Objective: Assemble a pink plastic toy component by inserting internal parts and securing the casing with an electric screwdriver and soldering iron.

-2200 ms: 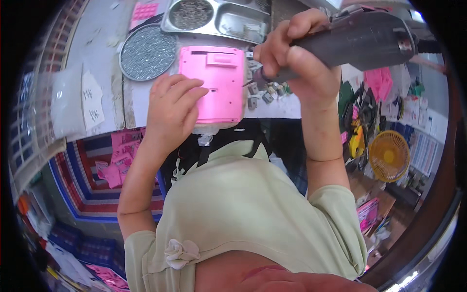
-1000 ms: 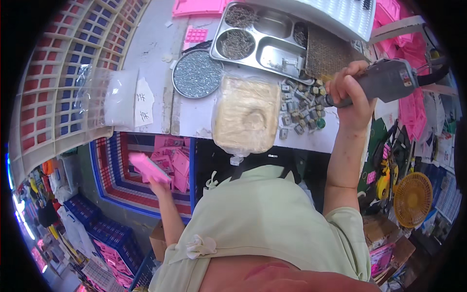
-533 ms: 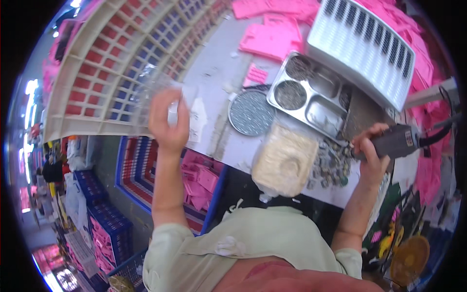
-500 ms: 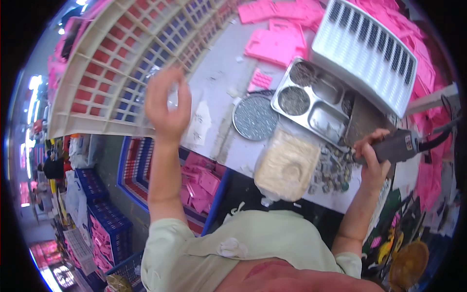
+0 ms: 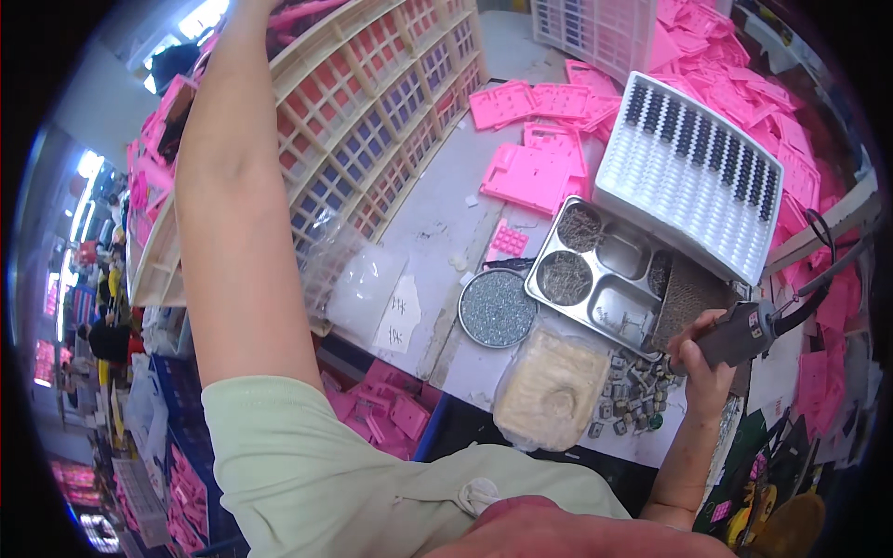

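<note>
My right hand is wrapped round a dark grey electric screwdriver with a cable, at the right of the workbench. My left arm stretches up over a cream plastic basket, its hand cut off by the top edge. Pink moulded parts show beside the wrist. By my right hand lie small metal parts and a steel compartment tray with screws in its round wells. A plastic-wrapped beige block sits at the bench's front edge, below a round dish of tiny grey pieces.
A white tray with rows of black pieces leans behind the steel tray. Flat pink parts and a big pink heap lie farther back. A clear plastic bag rests beside the basket. More pink parts fill a bin below the bench.
My left hand has swung up and out past the top edge, from in front of the basket. The view has tilted upward. My right hand keeps hold of the screwdriver.
</note>
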A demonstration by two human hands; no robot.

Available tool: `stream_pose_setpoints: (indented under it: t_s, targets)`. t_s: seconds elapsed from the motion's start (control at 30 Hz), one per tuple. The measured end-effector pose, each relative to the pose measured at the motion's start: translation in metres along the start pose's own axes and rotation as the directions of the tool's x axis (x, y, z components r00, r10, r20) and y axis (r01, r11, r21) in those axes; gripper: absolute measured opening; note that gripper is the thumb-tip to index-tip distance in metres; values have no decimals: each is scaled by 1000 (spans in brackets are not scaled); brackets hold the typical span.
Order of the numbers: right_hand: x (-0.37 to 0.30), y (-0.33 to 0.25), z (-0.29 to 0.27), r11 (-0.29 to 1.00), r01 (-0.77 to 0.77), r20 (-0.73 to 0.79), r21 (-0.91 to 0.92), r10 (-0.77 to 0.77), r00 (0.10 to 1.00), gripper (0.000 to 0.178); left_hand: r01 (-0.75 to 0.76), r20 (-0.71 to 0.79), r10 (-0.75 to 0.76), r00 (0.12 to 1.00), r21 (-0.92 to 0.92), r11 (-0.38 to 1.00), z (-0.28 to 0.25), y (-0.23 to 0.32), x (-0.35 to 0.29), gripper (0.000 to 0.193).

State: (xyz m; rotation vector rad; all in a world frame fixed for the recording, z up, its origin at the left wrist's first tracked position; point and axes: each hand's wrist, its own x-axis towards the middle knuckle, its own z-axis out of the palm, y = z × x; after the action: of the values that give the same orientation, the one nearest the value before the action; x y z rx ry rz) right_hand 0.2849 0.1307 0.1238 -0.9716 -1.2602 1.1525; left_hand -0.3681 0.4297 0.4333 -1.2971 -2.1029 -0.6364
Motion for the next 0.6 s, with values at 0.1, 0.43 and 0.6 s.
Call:
stream_pose_setpoints:
  t_s: [0.1, 0.43, 0.6]
  targets:
    - [-2, -3, -6, 1000, 3, -28, 3, -3, 1000, 38, -105, -6, 105, 994, -53, 993, 19, 9, 5, 40]
    - [-6, -1, -8, 999, -23, -76, 39, 26, 997, 32, -228, 45, 225, 973, 292, 929, 53, -7, 66, 44]
    - [-6, -5, -18, 1000, -17, -87, 7, 17, 996, 33, -215, -88, 232, 969, 169, 962, 42, 11, 54, 38]
